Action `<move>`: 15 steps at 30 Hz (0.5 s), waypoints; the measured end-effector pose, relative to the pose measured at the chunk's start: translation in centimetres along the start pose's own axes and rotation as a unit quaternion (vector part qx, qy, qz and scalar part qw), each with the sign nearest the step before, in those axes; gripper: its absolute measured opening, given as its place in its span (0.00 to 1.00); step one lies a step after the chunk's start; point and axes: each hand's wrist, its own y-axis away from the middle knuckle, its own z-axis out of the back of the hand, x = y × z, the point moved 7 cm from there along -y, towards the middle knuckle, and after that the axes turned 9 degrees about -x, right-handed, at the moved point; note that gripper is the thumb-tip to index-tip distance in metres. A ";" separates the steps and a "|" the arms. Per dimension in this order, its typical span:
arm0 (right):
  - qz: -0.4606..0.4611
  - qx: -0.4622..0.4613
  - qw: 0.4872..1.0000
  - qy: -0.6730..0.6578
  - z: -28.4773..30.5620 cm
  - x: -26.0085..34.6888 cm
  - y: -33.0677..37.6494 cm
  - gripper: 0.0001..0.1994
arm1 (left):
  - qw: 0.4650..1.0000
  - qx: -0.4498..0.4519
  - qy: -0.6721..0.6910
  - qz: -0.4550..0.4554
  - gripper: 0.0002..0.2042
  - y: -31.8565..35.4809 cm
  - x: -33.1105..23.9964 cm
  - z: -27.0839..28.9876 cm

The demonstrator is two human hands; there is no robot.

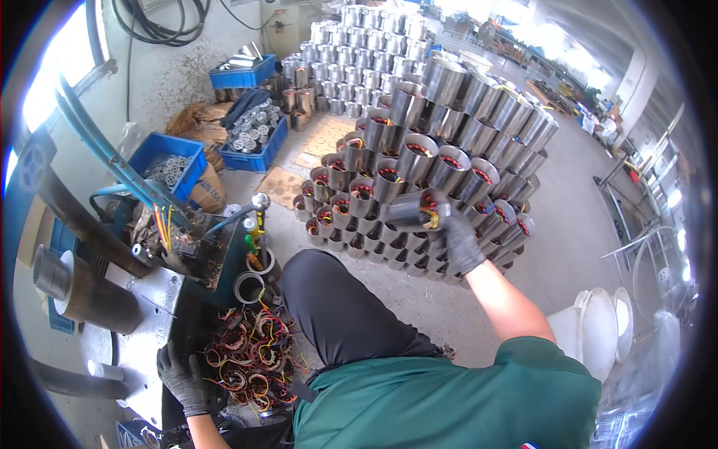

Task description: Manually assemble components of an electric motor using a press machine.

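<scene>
My right hand (461,245), in a dark grey glove, is closed round the rim end of a steel motor housing (406,211). That cylinder is tilted on its side, with yellow wires and winding showing at its mouth. It is in front of the stacked motor housings (419,153), many with red and yellow wires inside. My left hand (182,380), gloved too, lies with its fingers stretched out at the edge of the machine's metal table (153,329). Right of it is a heap of wound stators (254,355) with red and yellow leads.
On the machine stands a thick cylindrical post (101,295). Blue bins (258,150) with metal parts are by the wall. Shiny empty-looking cylinders (359,56) are piled at the back. A hammer (259,213) leans near a metal ring (248,287). White buckets (591,325) are at right.
</scene>
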 end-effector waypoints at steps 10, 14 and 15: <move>0.061 -0.333 0.924 -0.175 18.2 -1.4 0.6 0.09 | 0.987 0.013 0.155 -0.030 0.27 1.4 -1.1 0.1; 0.023 -0.298 0.945 -0.132 21.7 -1.1 -4.9 0.09 | 0.993 -0.003 -0.056 0.103 0.34 -0.4 4.9 0.0; 0.032 -0.265 0.945 -0.188 22.2 -1.6 -7.0 0.10 | 0.987 0.006 -0.078 0.142 0.35 -0.6 6.0 -0.3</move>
